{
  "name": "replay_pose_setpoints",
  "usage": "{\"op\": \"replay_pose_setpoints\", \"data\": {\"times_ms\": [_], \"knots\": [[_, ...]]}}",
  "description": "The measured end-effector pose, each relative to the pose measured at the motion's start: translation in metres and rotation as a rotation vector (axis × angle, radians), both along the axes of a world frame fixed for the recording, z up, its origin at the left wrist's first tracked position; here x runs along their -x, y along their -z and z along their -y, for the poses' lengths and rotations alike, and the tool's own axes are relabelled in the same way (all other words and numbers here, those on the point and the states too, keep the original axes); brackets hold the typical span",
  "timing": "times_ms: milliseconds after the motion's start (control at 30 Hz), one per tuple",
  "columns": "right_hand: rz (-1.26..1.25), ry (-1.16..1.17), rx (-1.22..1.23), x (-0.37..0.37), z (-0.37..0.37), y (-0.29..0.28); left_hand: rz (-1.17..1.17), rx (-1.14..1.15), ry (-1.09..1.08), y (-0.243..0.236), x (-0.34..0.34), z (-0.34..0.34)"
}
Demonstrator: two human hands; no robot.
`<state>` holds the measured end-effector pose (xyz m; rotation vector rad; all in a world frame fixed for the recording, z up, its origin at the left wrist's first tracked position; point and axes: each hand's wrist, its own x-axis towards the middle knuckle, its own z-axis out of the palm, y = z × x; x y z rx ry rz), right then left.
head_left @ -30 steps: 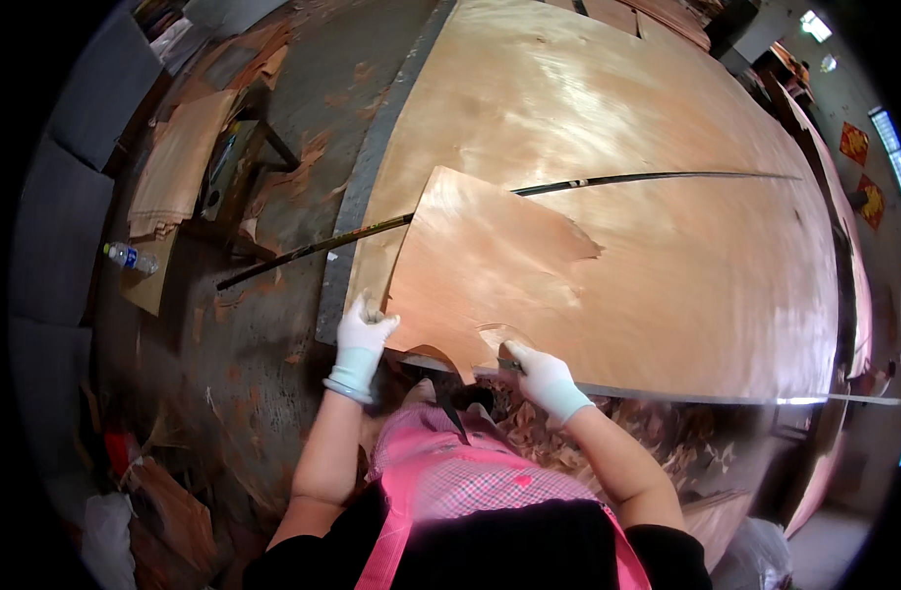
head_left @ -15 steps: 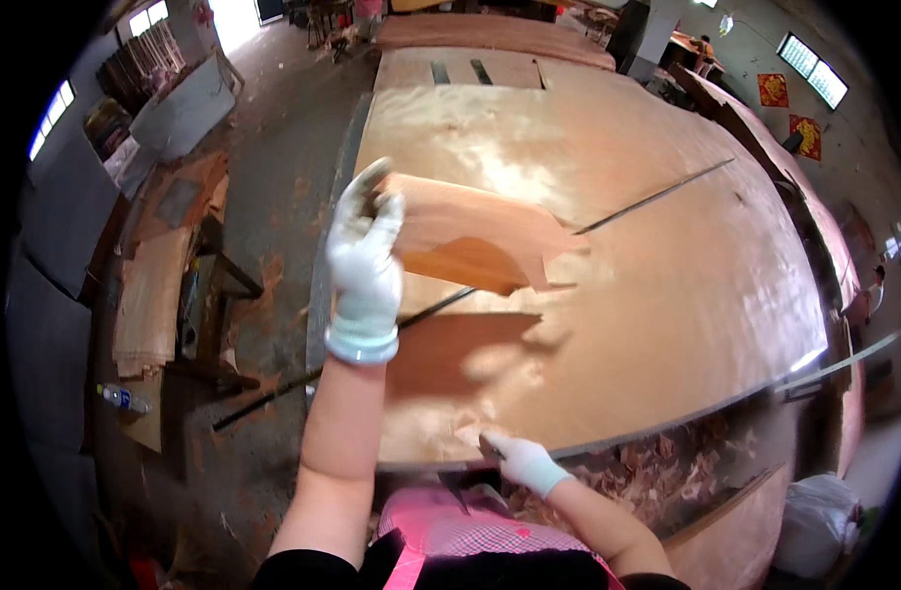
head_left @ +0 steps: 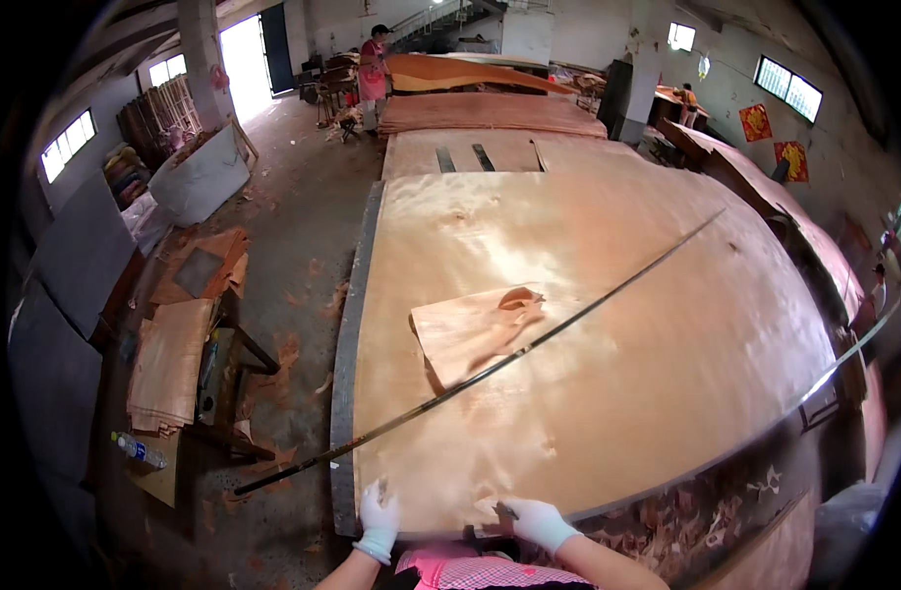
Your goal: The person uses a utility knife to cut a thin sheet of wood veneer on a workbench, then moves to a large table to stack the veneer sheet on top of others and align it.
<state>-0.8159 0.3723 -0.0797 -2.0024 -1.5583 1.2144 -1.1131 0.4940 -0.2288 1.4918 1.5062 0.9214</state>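
A large pale wood veneer sheet (head_left: 608,393) covers the long table in front of me. My left hand (head_left: 377,521), in a white glove, rests at its near left edge with the fingers apart and nothing held. At the near edge, my right hand (head_left: 539,524), also gloved, is closed; something dark shows at its fingertips, too small to name. Right beside it is a torn spot with a veneer scrap (head_left: 486,505). A loose, curled veneer piece (head_left: 475,332) lies on the sheet. Diagonally across the table runs a long thin dark rod (head_left: 529,347), its lower end jutting past the left edge.
To the left stands a low bench with stacked veneer (head_left: 170,359) and a plastic bottle (head_left: 139,450). Veneer scraps (head_left: 681,521) litter the area below the near right edge. A person in a pink apron (head_left: 373,74) stands at the far end, near more veneer stacks (head_left: 490,113).
My left hand has let go of the veneer piece, which now lies on the sheet, and has come down to the near left edge. My right hand stays at the near edge. The view has tilted up.
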Motion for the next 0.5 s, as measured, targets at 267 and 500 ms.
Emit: {"op": "replay_pose_setpoints", "data": {"times_ms": [267, 500], "knots": [[0.147, -0.167, 0.310, 0.006, -0.033, -0.035, 0.017, -0.199, 0.080, -0.027, -0.041, 0.017], [0.018, 0.246, -0.182, -0.063, 0.017, 0.006, 0.073, -0.217, 0.153, -0.080, -0.110, 0.039]]}}
